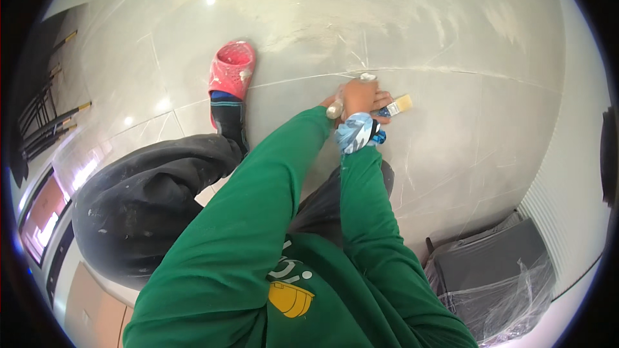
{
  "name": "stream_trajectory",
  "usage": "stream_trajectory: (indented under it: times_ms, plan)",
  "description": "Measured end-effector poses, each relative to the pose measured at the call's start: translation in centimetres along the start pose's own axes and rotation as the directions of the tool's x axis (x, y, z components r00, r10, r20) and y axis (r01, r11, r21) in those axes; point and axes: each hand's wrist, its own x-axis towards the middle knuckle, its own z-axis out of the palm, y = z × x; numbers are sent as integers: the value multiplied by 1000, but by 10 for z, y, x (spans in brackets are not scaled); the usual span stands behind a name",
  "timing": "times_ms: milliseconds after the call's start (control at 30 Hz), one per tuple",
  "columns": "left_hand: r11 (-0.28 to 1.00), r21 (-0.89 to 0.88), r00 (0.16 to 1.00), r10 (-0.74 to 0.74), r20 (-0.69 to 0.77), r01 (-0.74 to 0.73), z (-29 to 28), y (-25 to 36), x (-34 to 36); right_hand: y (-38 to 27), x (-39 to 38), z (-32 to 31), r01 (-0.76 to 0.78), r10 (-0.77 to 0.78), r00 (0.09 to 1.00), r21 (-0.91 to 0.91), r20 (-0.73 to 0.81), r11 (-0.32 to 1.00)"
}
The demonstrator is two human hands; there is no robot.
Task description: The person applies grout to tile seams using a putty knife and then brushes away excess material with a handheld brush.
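Note:
Close above the tiled floor my two hands meet, crossed one over the other. My right hand (359, 95) is on top, closed in a fist, and hides much of the left. From this fist a pale rounded end (334, 111) sticks out on the left. A small white lump (367, 77) shows just past the knuckles; what the fist grips I cannot make out. My left hand (384, 99) reaches beneath, and its fingers come out on the right. Between them sits a paintbrush (400, 105) with light bristles and a blue handle, bristles pointing right.
Grey floor tiles (451, 116) carry whitish smears and a long pale joint line (296, 80). My left foot wears a red clog (233, 67). A dark item in clear plastic wrap (496, 264) stands at lower right beside a white ribbed wall (567, 161). Black legs (48, 113) lie far left.

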Motion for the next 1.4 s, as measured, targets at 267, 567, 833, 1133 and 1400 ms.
stream_trajectory:
  times_ms: [267,567,833,1133,1400]
  plan:
    - [906,327,963,255,90,-270,-29,6,-13,29,16,-19,33,-56,993,211,104,977]
    - [781,423,838,539,-83,-460,-38,27,-13,194,52,-196,33,-3,885,58,-465,998]
    - [824,321,846,521,-110,-466,-42,32,-12,335,-7,-166,104,-266,884,-393,-384,914]
    - [842,442,943,208,261,-309,-139,101,16,349,-102,-115,-346,479,849,452,-222,822]
    - [630,741,963,257,85,-233,-334,226,22,318,-98,-109,-265,397,910,565,-122,781]
